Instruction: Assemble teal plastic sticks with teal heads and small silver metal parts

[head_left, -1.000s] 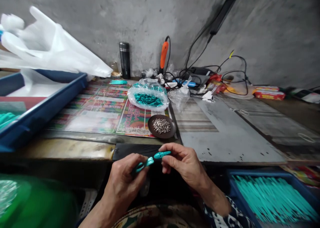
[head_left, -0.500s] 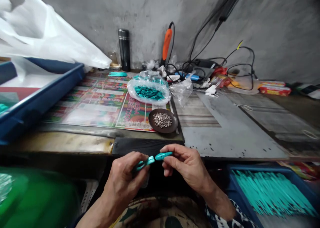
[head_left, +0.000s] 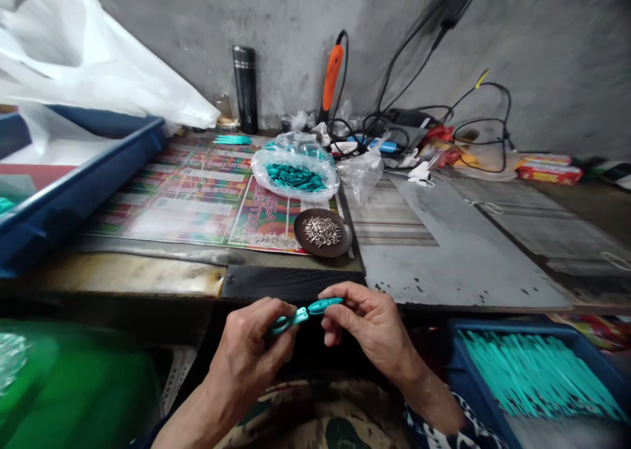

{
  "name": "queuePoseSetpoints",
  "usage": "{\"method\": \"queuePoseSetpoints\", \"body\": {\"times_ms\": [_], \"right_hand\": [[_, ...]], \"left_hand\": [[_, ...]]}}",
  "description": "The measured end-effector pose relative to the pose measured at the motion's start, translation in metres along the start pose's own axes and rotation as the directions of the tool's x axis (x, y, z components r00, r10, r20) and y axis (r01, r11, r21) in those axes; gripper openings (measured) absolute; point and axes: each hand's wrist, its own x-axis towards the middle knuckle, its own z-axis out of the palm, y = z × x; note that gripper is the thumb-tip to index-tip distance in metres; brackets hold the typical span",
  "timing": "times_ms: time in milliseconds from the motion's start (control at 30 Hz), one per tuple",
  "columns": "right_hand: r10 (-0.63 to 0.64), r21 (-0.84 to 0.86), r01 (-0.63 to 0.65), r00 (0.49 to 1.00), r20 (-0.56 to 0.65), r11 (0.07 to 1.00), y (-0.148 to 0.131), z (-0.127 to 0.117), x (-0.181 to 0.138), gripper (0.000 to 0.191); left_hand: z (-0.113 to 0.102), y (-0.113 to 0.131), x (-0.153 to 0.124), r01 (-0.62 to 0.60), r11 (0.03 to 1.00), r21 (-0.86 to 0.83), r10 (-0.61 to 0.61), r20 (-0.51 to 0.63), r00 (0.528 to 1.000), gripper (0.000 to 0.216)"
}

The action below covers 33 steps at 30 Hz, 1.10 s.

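Seen from the head camera, looking forward and down, two bare hands work close together in front of the person's body, just past the near edge of a table (head_left: 123, 275). The left hand (head_left: 249, 347) is closed on a slim teal plastic piece (head_left: 288, 321), pinching it between thumb and fingers. The right hand (head_left: 369, 330) grips a smooth, pod-shaped teal plastic piece (head_left: 325, 306) in the same way. Both pieces sit between the hands, their tips appearing to touch, though whether they are joined cannot be told. Together they form one long axis across the body, rising slightly toward the right hand. Straight ahead of the hands, on a colourful printed paper mat (head_left: 182, 219), lie a crinkly clear plastic bag (head_left: 296, 176) heaped with teal parts and a dark round dish (head_left: 323, 232) of tiny silver metal parts, the dish a little nearer the right hand. Beyond the right hand, a blue tray (head_left: 537, 377) is packed with thin teal rods. Beyond the left hand are a blurred green object (head_left: 64, 396) and another blue tray (head_left: 83, 186). Farther ahead, a black flask (head_left: 245, 87), an orange-handled tool (head_left: 331, 74) and tangled black cables (head_left: 394, 123) stand against a rough grey concrete wall (head_left: 542, 41).
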Motion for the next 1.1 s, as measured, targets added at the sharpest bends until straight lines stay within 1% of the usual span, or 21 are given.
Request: {"method": "queuePoseSetpoints", "body": {"times_ms": [100,200,467,667,1100], "right_hand": [[0.024,-0.004,-0.024,0.999,-0.043,1.000,0.0008,0.0014,-0.0001,0.035],[0.038,-0.049,-0.043,0.995,-0.091,0.998,0.0028,0.0014,-0.0006,0.036],[0.047,-0.174,-0.073,0.988,-0.148,0.982,0.0013,0.0014,-0.0053,0.042],[0.066,-0.196,-0.097,0.985,-0.159,0.976,-0.0020,0.0030,-0.0056,0.045],[0.080,-0.209,-0.113,0.984,-0.159,0.971,-0.0021,0.0022,-0.0060,0.045]], "left_hand": [[0.0000,-0.0013,-0.0004,0.002,1.000,0.010,-0.002,0.009,1.000,0.015],[0.0004,-0.0028,-0.0020,0.004,1.000,0.014,-0.004,0.022,1.000,0.015],[0.0010,-0.0016,-0.0038,0.043,0.999,-0.006,-0.043,0.039,0.998,0.015],[0.0019,-0.0005,-0.0035,0.057,0.998,-0.003,-0.057,0.045,0.997,0.016],[0.0033,-0.0005,-0.0043,0.079,0.997,-0.005,-0.078,0.050,0.996,0.015]]}}
